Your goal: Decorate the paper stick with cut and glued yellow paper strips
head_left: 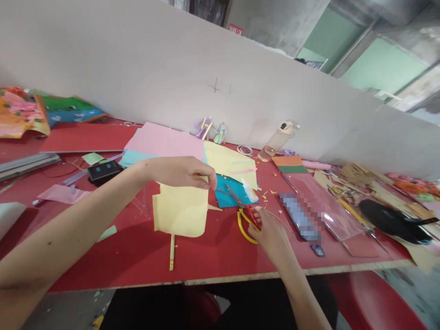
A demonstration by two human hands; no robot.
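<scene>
My left hand [202, 175] is pinched closed over the upper right corner of a pale yellow paper piece [182, 211]. What lies between its fingertips is too small to make out. In my right hand [266, 227] are the red and yellow handles of a pair of scissors [247, 220], their blades pointing away to the upper left. Under the blades lies a blue sheet [225, 199], with a small white bottle [250, 191] on it. A pencil [172, 252] sticks out below the yellow paper.
Pink paper [168, 140] and a larger yellow sheet [230, 162] lie toward the wall. A clear bottle [277, 142] stands tilted in view behind. At right are a phone [299, 215], a clear pink folder [326, 206] and a black pouch [392, 222]. A black box [105, 172] sits left.
</scene>
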